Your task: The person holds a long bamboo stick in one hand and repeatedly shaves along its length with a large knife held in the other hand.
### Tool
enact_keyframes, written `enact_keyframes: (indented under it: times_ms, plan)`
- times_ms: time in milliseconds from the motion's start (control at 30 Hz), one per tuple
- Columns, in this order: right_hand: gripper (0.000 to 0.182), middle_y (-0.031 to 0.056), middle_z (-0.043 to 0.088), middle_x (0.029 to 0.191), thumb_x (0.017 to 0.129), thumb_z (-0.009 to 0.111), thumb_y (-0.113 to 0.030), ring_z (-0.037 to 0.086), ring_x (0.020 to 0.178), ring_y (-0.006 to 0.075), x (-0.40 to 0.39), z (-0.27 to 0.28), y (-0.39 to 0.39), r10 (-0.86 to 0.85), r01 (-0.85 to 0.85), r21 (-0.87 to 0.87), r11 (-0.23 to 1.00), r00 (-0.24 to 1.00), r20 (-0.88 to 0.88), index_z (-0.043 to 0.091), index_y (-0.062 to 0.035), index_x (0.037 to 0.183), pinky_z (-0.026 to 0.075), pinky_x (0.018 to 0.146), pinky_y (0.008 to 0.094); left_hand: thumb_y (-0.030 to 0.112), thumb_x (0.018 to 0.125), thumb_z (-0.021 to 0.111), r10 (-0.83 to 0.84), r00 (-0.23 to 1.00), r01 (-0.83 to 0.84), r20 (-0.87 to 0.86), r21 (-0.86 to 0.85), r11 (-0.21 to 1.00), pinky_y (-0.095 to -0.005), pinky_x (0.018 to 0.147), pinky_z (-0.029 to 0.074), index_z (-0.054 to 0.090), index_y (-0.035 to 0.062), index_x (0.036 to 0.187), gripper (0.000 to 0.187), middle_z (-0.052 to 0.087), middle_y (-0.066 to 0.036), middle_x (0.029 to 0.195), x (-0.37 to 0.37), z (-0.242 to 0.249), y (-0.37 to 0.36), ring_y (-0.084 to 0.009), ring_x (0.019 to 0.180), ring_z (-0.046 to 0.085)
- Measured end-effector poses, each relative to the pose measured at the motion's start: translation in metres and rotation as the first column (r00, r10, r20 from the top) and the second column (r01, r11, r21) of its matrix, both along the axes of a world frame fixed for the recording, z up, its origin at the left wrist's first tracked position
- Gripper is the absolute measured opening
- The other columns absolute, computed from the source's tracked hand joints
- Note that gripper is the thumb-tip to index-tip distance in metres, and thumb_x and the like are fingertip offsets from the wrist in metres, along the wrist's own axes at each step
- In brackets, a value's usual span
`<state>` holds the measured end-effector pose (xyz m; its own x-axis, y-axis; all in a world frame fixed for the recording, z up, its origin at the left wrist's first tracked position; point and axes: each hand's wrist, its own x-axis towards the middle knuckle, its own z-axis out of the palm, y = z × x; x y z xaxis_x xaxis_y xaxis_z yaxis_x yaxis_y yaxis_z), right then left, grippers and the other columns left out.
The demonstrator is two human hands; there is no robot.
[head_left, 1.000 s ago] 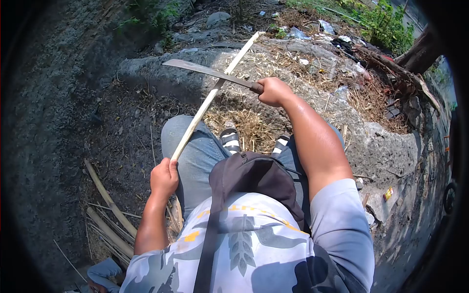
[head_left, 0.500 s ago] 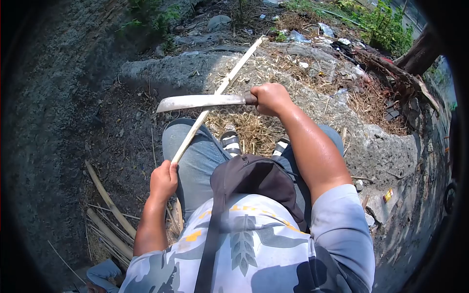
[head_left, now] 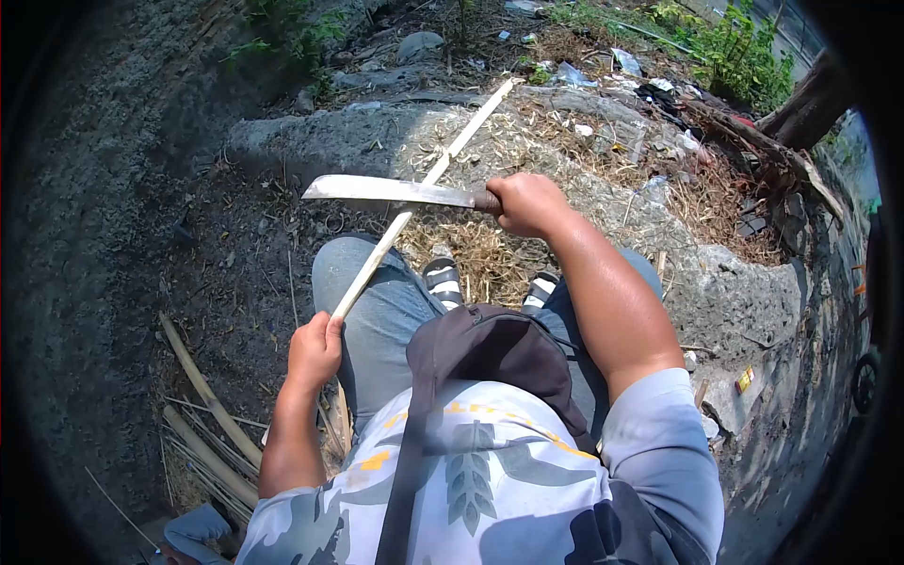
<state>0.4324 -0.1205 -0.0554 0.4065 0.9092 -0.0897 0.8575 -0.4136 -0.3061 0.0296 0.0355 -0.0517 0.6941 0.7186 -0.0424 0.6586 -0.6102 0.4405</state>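
Observation:
My left hand (head_left: 314, 348) is closed around the lower end of a long pale wooden stick (head_left: 371, 266), beside my left knee. The stick slants up and away to the right, its far end over the stone ledge. In my right hand (head_left: 529, 204) is the dark handle of a machete (head_left: 391, 191). Its broad blade points left and lies across the middle of the stick, overlapping it in this view. Both hands are held in front of my bent knees.
Pale shavings (head_left: 485, 259) litter the ground around my sandals (head_left: 443, 280). Cut poles (head_left: 202, 377) lie at the lower left, near part of another person (head_left: 198, 529). A black bag (head_left: 494, 353) rests on my lap. Beyond the stone ledge (head_left: 320, 141) lie rubbish and a tree trunk (head_left: 812, 104).
The machete blade has tilted, its tip rising slightly and its handle end dropping a little. The stick stays in my left hand, almost unmoved.

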Motion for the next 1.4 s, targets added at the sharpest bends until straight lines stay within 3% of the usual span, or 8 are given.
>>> enact_keyframes:
  times_ms: [233, 333, 467, 633, 900, 1167, 1333, 1400]
  plan:
    - [0.028, 0.0139, 0.077, 0.107, 0.083, 0.071, -0.021, 0.074, 0.102, 0.033, 0.031, -0.027, 0.012, -0.287, 0.282, -0.053, 0.958, 0.937, -0.198, 0.074, -0.0144, 0.11, 0.058, 0.09, 0.0464, 0.034, 0.106, 0.056, 0.006, 0.999, -0.007, -0.048, -0.021, 1.0, -0.0536, 0.06, 0.045, 0.057, 0.0018, 0.082, 0.04, 0.061, -0.024, 0.07, 0.0, 0.003, -0.003, -0.0477, 0.067, 0.061]
    - [0.028, 0.0132, 0.075, 0.112, 0.085, 0.071, -0.027, 0.072, 0.108, 0.0344, 0.026, -0.02, 0.005, -0.33, 0.321, -0.109, 0.941, 0.941, -0.079, 0.074, -0.0138, 0.11, 0.057, 0.093, 0.0472, 0.034, 0.106, 0.056, 0.01, 0.999, -0.01, -0.043, -0.021, 1.0, -0.0537, 0.061, 0.045, 0.057, 0.0016, 0.081, 0.041, 0.06, -0.024, 0.069, 0.005, 0.009, 0.003, -0.0472, 0.066, 0.061]
    - [0.031, 0.0133, 0.076, 0.105, 0.083, 0.078, -0.036, 0.073, 0.102, 0.0349, 0.031, -0.017, -0.008, -0.274, 0.274, -0.019, 0.962, 0.951, -0.145, 0.074, -0.014, 0.104, 0.056, 0.091, 0.0478, 0.035, 0.106, 0.057, 0.011, 1.0, -0.012, -0.016, -0.071, 0.997, -0.0494, 0.057, 0.043, 0.055, 0.0008, 0.079, 0.043, 0.057, -0.022, 0.066, 0.0, 0.004, 0.005, -0.0413, 0.059, 0.057]
    - [0.038, 0.0128, 0.077, 0.096, 0.081, 0.082, -0.045, 0.073, 0.099, 0.0346, 0.05, -0.007, -0.018, -0.286, 0.265, 0.127, 0.956, 0.94, 0.188, 0.074, -0.0142, 0.101, 0.057, 0.088, 0.0477, 0.035, 0.107, 0.058, 0.03, 0.999, -0.022, 0.039, -0.183, 0.983, -0.042, 0.053, 0.039, 0.052, 0.0004, 0.077, 0.046, 0.049, -0.013, 0.06, -0.004, -0.006, 0.016, -0.0237, 0.053, 0.046]
    - [0.048, 0.0181, 0.075, 0.093, 0.084, 0.077, -0.056, 0.073, 0.092, 0.039, 0.02, 0.026, -0.018, -0.111, 0.113, 0.119, 0.986, 0.994, -0.017, 0.07, -0.0108, 0.098, 0.057, 0.08, 0.0506, 0.033, 0.107, 0.06, 0.084, 0.99, -0.056, 0.11, -0.238, 0.97, -0.038, 0.052, 0.037, 0.052, 0.0006, 0.077, 0.045, 0.046, -0.008, 0.058, -0.011, -0.018, 0.014, -0.0153, 0.055, 0.042]
    - [0.033, 0.0158, 0.072, 0.082, 0.083, 0.078, -0.038, 0.071, 0.085, 0.0409, -0.014, 0.017, -0.005, 0.177, -0.19, 0.205, 0.96, 0.981, 0.083, 0.064, -0.0104, 0.093, 0.055, 0.075, 0.0537, 0.033, 0.107, 0.06, 0.107, 0.985, -0.077, 0.139, -0.207, 0.975, -0.0369, 0.052, 0.037, 0.053, 0.0007, 0.077, 0.045, 0.047, -0.007, 0.058, -0.009, -0.013, 0.005, -0.0139, 0.056, 0.041]
    - [0.021, 0.0102, 0.074, 0.082, 0.077, 0.08, -0.025, 0.072, 0.084, 0.0359, 0.017, -0.001, -0.006, 0.011, -0.05, 0.153, 0.987, 0.969, 0.245, 0.069, -0.0145, 0.09, 0.057, 0.079, 0.0492, 0.033, 0.107, 0.06, 0.103, 0.985, -0.076, 0.138, -0.189, 0.979, -0.0392, 0.054, 0.04, 0.054, 0.0007, 0.078, 0.044, 0.051, -0.01, 0.059, -0.01, -0.012, 0.005, -0.0187, 0.055, 0.047]
    - [0.018, 0.0143, 0.075, 0.093, 0.08, 0.074, -0.021, 0.072, 0.091, 0.0367, 0.041, -0.016, -0.012, -0.223, 0.216, 0.112, 0.97, 0.973, 0.056, 0.07, -0.014, 0.097, 0.057, 0.084, 0.0506, 0.033, 0.107, 0.059, 0.095, 0.98, -0.067, 0.177, -0.16, 0.985, -0.0414, 0.054, 0.041, 0.056, 0.0007, 0.078, 0.043, 0.054, -0.013, 0.061, -0.007, -0.013, 0.002, -0.0237, 0.054, 0.051]
